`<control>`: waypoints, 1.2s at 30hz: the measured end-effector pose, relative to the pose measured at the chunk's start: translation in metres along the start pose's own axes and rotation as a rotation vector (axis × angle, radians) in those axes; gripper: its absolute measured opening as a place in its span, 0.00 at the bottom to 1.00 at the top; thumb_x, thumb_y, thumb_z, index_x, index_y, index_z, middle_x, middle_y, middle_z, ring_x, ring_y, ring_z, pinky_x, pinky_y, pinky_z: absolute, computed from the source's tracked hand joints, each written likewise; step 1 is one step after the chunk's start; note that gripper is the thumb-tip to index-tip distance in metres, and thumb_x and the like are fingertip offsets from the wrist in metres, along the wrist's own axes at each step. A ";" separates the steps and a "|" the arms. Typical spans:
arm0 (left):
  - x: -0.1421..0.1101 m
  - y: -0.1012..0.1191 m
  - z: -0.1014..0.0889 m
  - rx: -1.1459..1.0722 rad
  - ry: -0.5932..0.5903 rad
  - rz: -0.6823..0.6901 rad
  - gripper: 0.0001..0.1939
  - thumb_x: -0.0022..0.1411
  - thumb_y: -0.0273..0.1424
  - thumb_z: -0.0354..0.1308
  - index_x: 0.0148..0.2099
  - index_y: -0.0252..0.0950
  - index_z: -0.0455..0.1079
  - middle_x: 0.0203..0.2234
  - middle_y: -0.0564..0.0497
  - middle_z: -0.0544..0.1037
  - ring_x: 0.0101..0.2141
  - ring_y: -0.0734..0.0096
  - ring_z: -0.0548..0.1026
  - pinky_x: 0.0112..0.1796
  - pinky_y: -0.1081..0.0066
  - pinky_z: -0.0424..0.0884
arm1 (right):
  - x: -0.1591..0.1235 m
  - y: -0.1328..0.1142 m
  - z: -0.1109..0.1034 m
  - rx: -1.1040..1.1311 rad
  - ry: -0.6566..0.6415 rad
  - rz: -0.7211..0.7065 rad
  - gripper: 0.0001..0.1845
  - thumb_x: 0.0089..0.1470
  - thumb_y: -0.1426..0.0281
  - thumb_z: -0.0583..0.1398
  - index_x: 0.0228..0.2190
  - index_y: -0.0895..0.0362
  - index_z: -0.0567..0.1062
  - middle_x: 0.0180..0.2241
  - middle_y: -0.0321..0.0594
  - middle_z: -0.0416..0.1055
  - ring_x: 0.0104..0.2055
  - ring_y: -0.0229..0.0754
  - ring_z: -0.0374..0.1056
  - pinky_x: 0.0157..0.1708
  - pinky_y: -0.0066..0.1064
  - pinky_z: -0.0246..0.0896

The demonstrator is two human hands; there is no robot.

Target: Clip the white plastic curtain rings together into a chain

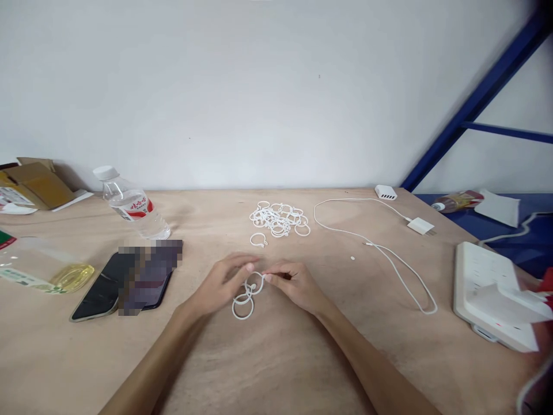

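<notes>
Several thin white plastic rings with small clasps, linked in a short chain [242, 319], lie on the wooden table between my hands. My right hand [300, 283] pinches the upper right edge of the top ring between thumb and fingers. My left hand [222, 283] is at the chain's left, its fingers stretched out and its thumb tip beside the top ring. Whether that thumb touches the ring I cannot tell. Just beyond my hands lies a single white ring [251, 238], and behind it a loose pile of similar rings [280, 227].
Left on the wooden table [268, 369] are a water bottle [136, 204], two phones [97, 291], a bottle of yellow liquid [71, 278] and a cardboard box [43, 181]. To the right are a white cable [345, 231], charger [420, 225], USB hub [385, 192] and power strip [484, 265].
</notes>
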State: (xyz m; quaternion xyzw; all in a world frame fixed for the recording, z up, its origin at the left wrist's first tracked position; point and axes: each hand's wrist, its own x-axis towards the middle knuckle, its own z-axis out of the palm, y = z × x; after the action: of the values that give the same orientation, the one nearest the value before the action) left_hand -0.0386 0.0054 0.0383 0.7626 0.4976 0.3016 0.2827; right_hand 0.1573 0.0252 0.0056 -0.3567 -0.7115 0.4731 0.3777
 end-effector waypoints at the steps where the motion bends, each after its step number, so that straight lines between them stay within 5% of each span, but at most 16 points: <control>1: 0.007 -0.005 -0.003 0.055 0.050 0.007 0.17 0.64 0.37 0.46 0.51 0.39 0.70 0.46 0.47 0.75 0.48 0.63 0.70 0.50 0.62 0.65 | 0.000 -0.001 0.002 -0.045 -0.028 -0.040 0.09 0.53 0.66 0.59 0.33 0.52 0.80 0.33 0.39 0.78 0.36 0.43 0.71 0.39 0.35 0.65; 5: 0.042 -0.031 0.003 0.381 0.133 0.072 0.18 0.60 0.32 0.50 0.53 0.37 0.67 0.48 0.43 0.72 0.49 0.58 0.67 0.51 0.54 0.62 | -0.001 -0.002 0.009 -0.183 -0.027 -0.158 0.12 0.54 0.72 0.57 0.37 0.50 0.79 0.34 0.39 0.77 0.40 0.43 0.70 0.45 0.39 0.62; 9: 0.063 -0.044 0.018 0.471 0.121 0.096 0.10 0.59 0.28 0.51 0.41 0.36 0.71 0.44 0.42 0.71 0.49 0.57 0.66 0.50 0.54 0.63 | 0.000 0.005 0.010 -0.196 0.182 -0.064 0.13 0.53 0.73 0.56 0.38 0.53 0.78 0.37 0.42 0.76 0.40 0.44 0.69 0.42 0.38 0.64; 15: 0.034 -0.030 0.029 0.319 0.102 0.141 0.08 0.62 0.32 0.49 0.39 0.35 0.67 0.53 0.40 0.64 0.55 0.59 0.61 0.53 0.57 0.62 | 0.004 0.016 0.008 -0.181 0.440 0.099 0.18 0.52 0.68 0.58 0.45 0.58 0.74 0.40 0.47 0.74 0.41 0.46 0.69 0.41 0.38 0.65; 23: -0.006 -0.005 0.029 0.064 0.129 0.012 0.05 0.62 0.33 0.49 0.37 0.38 0.63 0.44 0.45 0.72 0.44 0.64 0.71 0.43 0.63 0.71 | 0.002 0.004 0.008 -0.109 0.176 -0.058 0.11 0.55 0.67 0.57 0.39 0.52 0.78 0.39 0.41 0.76 0.42 0.44 0.69 0.42 0.36 0.63; 29: -0.007 -0.005 0.032 0.066 0.243 0.065 0.12 0.60 0.32 0.53 0.47 0.38 0.67 0.45 0.45 0.74 0.46 0.64 0.71 0.46 0.63 0.70 | 0.001 0.001 0.006 -0.075 0.186 0.008 0.13 0.54 0.65 0.57 0.40 0.51 0.78 0.37 0.39 0.77 0.35 0.41 0.70 0.35 0.33 0.64; 36: -0.006 -0.005 0.036 0.056 0.371 0.161 0.13 0.58 0.34 0.58 0.45 0.38 0.71 0.40 0.46 0.78 0.44 0.64 0.74 0.45 0.63 0.71 | 0.001 0.003 0.004 0.021 0.203 0.010 0.12 0.54 0.63 0.58 0.37 0.51 0.79 0.38 0.40 0.77 0.39 0.43 0.71 0.38 0.34 0.64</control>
State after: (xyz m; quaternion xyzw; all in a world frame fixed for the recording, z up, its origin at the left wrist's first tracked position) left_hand -0.0168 -0.0030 0.0098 0.7387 0.4870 0.4445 0.1397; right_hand 0.1534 0.0254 0.0023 -0.4021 -0.6629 0.4439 0.4492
